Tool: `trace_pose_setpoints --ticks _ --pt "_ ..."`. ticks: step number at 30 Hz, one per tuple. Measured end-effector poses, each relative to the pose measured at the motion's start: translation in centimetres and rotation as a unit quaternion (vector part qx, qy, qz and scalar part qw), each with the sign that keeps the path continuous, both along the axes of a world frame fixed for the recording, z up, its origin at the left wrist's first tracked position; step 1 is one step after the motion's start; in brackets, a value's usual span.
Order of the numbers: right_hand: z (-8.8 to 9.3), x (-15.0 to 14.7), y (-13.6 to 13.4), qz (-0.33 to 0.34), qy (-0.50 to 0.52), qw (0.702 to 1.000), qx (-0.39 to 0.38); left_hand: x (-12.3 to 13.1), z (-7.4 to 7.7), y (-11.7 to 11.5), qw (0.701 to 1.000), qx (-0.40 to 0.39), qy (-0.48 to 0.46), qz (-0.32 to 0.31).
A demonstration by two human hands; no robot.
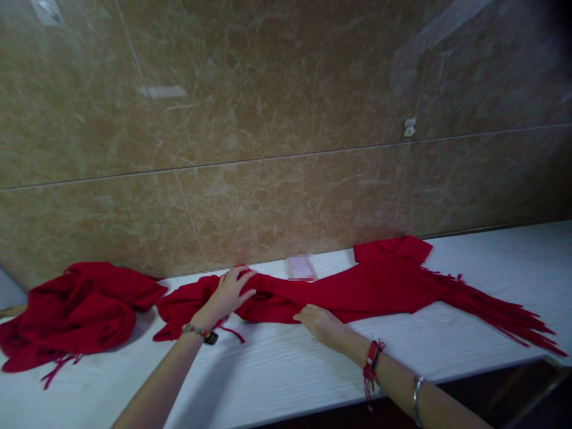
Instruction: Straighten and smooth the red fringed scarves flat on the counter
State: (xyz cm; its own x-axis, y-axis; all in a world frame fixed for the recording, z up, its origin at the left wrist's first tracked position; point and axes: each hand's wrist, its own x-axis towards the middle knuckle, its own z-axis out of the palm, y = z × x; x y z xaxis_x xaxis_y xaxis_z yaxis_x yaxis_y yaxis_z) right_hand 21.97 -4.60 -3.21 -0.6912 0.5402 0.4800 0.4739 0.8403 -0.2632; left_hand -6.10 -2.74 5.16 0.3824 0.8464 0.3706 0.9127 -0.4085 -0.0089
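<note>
A long red scarf (375, 289) lies stretched sideways on the white table, its fringe (504, 313) trailing to the right. Toward the scarf's bunched left part, my left hand (230, 293) rests on the cloth with thumb and fingers apart. My right hand (320, 323) has its fingers closed at the scarf's near edge, around the middle of its length; the fingertips pinch the red fabric there. A folded flap of the cloth sticks up at the far right, near the wall.
A crumpled red cloth (84, 316) with some fringe lies at the left end of the white table (268, 369). Behind the scarf is a small pale pink card or packet (301, 268), blurred. A brown tiled wall (268, 119) borders the back; the table's front edge drops to darkness.
</note>
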Motion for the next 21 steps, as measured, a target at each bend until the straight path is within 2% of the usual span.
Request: trace_pose_setpoints --ticks 1,3,6,8,10,13,15,18,21 --pt "0.0 0.1 0.2 -0.004 0.027 0.999 -0.017 0.2 -1.4 -0.7 0.999 -0.026 0.007 -0.041" --pt "0.2 0.3 0.6 -0.023 0.088 0.995 -0.046 -0.1 -3.5 -1.7 0.995 -0.057 0.001 -0.08" --pt "0.9 0.8 0.9 -0.059 0.193 0.975 -0.092 -1.1 -5.2 -1.7 0.992 -0.073 -0.079 -0.067" --pt "1.4 1.1 0.7 -0.054 0.225 0.966 -0.112 -1.5 -5.4 -1.1 0.986 -0.055 -0.155 -0.034" --pt "2.1 1.4 0.3 -0.017 0.222 0.965 -0.138 -1.5 -5.2 -0.6 0.979 -0.012 -0.204 -0.009" --pt "2.8 1.9 -0.5 0.064 0.167 0.961 -0.212 -0.6 -5.1 -0.9 0.981 0.08 -0.179 0.0" --pt "3.0 2.1 -0.9 0.106 0.1 0.959 -0.244 0.3 -5.1 -1.9 0.987 0.102 -0.124 -0.016" --pt "2.8 2.3 -1.2 0.109 0.018 0.967 -0.231 1.8 -5.0 -3.7 0.995 0.015 -0.047 -0.087" --pt "2.6 2.1 -1.3 0.085 -0.002 0.975 -0.203 2.9 -4.7 -5.2 0.988 -0.069 -0.007 -0.138"
